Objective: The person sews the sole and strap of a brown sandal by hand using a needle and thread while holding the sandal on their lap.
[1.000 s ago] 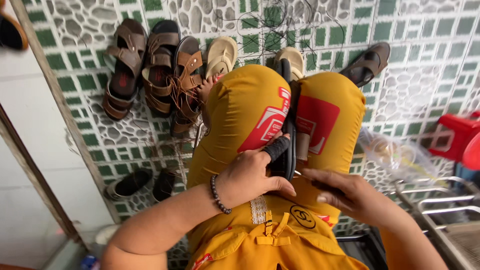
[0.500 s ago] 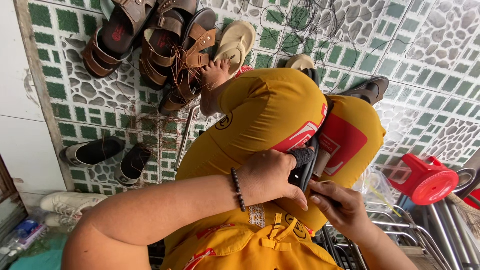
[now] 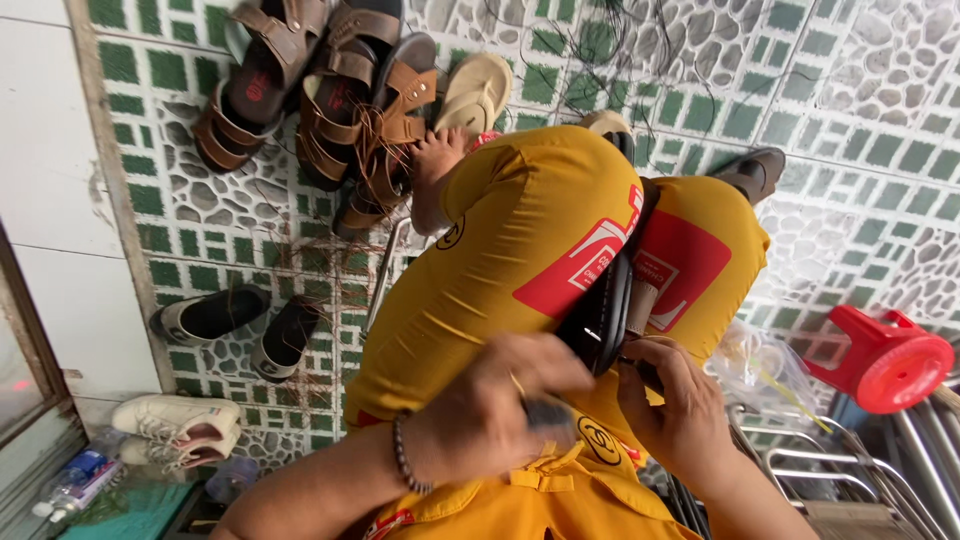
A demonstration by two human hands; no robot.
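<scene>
Black and flat, a sandal-like shoe [image 3: 600, 315] stands on edge between the person's knees, wedged against yellow trousers [image 3: 520, 260] with red patches. The left hand [image 3: 500, 410], a bead bracelet [image 3: 403, 455] at its wrist, curls its fingers together around the shoe's near end, though blur hides the exact grip. The right hand [image 3: 680, 415] touches the shoe's lower edge, fingers bent close together. Brown sandals [image 3: 330, 90] lie beyond the knees on the green tiled floor [image 3: 850, 130]. Two dark shoes [image 3: 245, 325] sit near the wall, and a red plastic stool [image 3: 885, 355] stands well apart.
</scene>
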